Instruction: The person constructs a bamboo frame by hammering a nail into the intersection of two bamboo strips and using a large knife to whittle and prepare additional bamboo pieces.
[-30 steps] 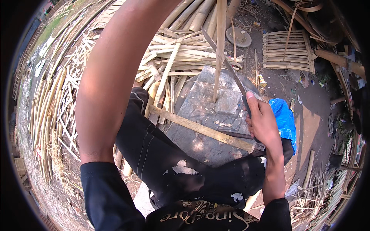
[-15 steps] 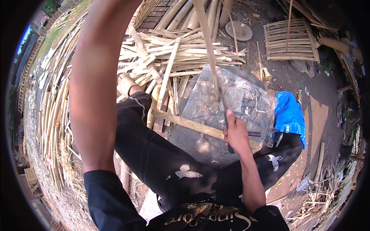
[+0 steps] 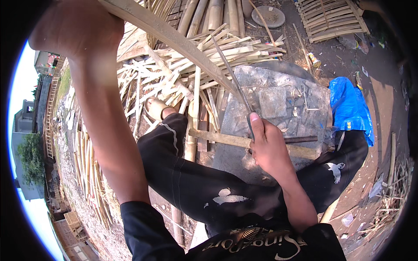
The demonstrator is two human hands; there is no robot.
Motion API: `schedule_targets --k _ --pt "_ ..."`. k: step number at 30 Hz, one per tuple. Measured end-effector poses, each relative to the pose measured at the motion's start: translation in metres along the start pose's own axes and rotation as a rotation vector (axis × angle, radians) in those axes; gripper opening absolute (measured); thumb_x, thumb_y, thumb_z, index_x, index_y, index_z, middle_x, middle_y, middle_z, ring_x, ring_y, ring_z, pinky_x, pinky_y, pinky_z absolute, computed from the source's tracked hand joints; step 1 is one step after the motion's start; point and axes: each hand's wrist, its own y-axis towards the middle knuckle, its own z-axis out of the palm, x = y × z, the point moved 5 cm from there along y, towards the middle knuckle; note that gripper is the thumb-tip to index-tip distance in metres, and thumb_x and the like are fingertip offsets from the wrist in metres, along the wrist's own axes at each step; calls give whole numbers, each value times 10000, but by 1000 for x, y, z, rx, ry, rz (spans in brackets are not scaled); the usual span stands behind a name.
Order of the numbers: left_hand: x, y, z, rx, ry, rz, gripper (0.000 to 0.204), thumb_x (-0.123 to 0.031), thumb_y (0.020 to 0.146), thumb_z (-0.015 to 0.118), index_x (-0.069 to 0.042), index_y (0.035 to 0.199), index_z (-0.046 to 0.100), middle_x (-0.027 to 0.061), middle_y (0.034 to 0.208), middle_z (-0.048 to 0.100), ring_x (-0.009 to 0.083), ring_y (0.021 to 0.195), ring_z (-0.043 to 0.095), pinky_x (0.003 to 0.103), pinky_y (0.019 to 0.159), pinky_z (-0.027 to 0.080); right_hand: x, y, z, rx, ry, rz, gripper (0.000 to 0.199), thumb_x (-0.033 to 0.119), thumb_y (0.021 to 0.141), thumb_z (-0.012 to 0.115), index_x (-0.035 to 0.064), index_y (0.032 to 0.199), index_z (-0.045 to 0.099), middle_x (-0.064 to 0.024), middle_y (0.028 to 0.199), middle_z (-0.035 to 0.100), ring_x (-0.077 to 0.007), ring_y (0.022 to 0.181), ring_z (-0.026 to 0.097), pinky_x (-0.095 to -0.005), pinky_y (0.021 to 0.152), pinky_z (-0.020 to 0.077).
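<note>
At the upper left my left hand (image 3: 80, 32) is raised high, closed around the upper end of a long split bamboo strip (image 3: 178, 45); its fingers are partly hidden. The strip slants down to the right, its lower end over a grey slab (image 3: 226, 152). My right hand (image 3: 269, 143) grips the dark handle of a long narrow knife (image 3: 232, 75), thumb along the handle. The blade points up and away, crossing the strip near its lower end. Below the knife, a flat bamboo piece (image 3: 220, 138) lies across the slab, passing under my right hand, beside a dark rod (image 3: 300, 139).
Beyond the slab is a heap of split bamboo strips (image 3: 174, 74), with thick bamboo poles (image 3: 215, 17) behind it. A round dish (image 3: 269, 17) and a slatted bamboo panel (image 3: 333, 19) lie farther off. Blue plastic sheeting (image 3: 352, 108) covers my right knee.
My left hand has moved into view, and the strip has swung from nearly upright to a leftward slant. The knife has tilted left and now shows more of its blade. The view has shifted.
</note>
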Motion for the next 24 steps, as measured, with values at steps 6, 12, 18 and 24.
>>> schedule_targets --k 6,12,18,24 --pt "18 -17 0 56 -2 -148 1001 -719 951 191 140 1464 199 415 1418 371 525 1300 481 714 1107 351 -39 16 -18 -33 61 143 591 454 1072 427 -85 900 597 -270 727 603 -442 723 601 -498 726 457" --pt "64 -76 -23 -85 -201 -637 999 -724 948 332 118 1481 264 363 1406 437 422 1298 513 548 1168 325 -37 48 -94 -274 -255 -114 562 481 1046 489 -63 964 607 -257 681 622 -446 672 627 -504 659 468" --pt "106 -136 -40 162 10 -844 428 -291 1100 414 40 1367 470 111 1084 670 219 1038 666 399 956 509 -94 104 -195 -378 -815 -249 510 469 997 582 -39 1040 594 -283 739 654 -494 787 653 -553 689 488" --pt "76 -99 -29 234 19 -437 452 -305 1102 400 47 1367 499 85 957 656 179 895 658 346 841 544 -170 102 -239 -366 -933 -261 382 352 943 685 5 1070 592 -198 1073 650 -401 1028 612 -491 863 468"
